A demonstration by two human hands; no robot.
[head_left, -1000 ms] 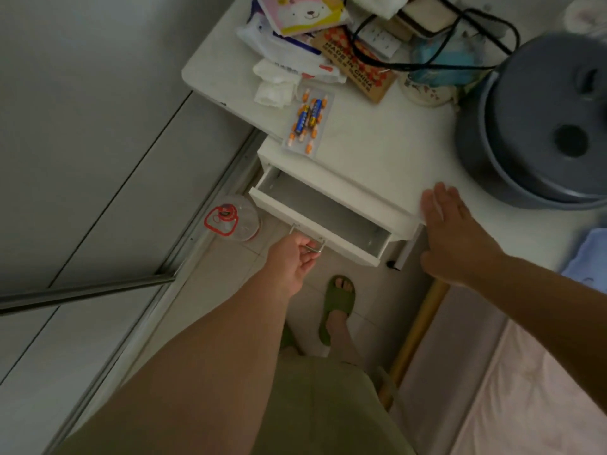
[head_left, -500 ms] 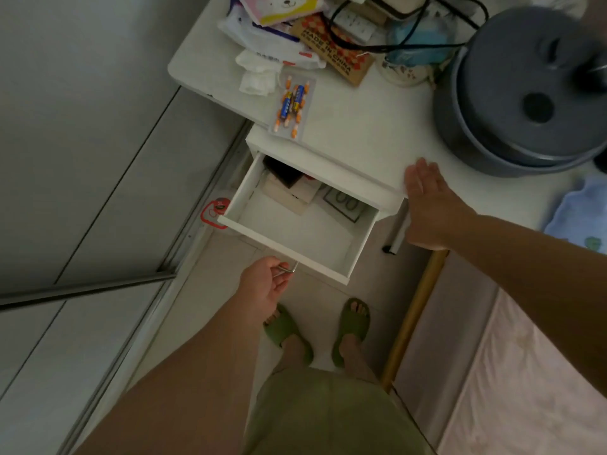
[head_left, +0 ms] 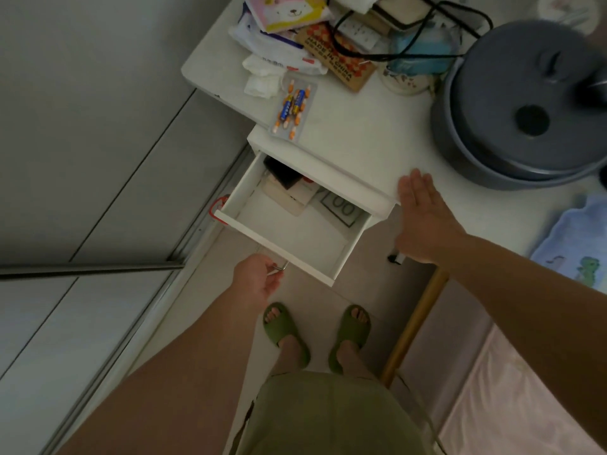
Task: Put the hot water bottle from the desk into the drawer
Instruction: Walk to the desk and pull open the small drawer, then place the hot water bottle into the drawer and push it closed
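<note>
The white drawer (head_left: 241,192) under the desk stands pulled far out. My left hand (head_left: 259,279) is closed on its metal handle (head_left: 279,268) at the front. Inside, at the back, lie a dark box (head_left: 282,174), a cream box and a card; the front half of the drawer floor is bare. My right hand (head_left: 423,221) rests flat, fingers apart, on the edge of the white desk (head_left: 361,139), just right of the drawer. A light blue, wavy-edged hot water bottle (head_left: 576,243) with a green dinosaur print lies at the desk's right edge, partly cut off by the frame.
A large grey lidded pot (head_left: 525,103) fills the desk's right back. A battery pack (head_left: 290,108), tissues, booklets and black cables (head_left: 410,54) crowd the back. A wooden post (head_left: 414,326) and a pink bed (head_left: 525,405) are at right. My feet wear green slippers (head_left: 284,330).
My left hand has pulled the drawer from barely open to far out, uncovering the boxes inside. My right hand has stayed flat on the desk edge.
</note>
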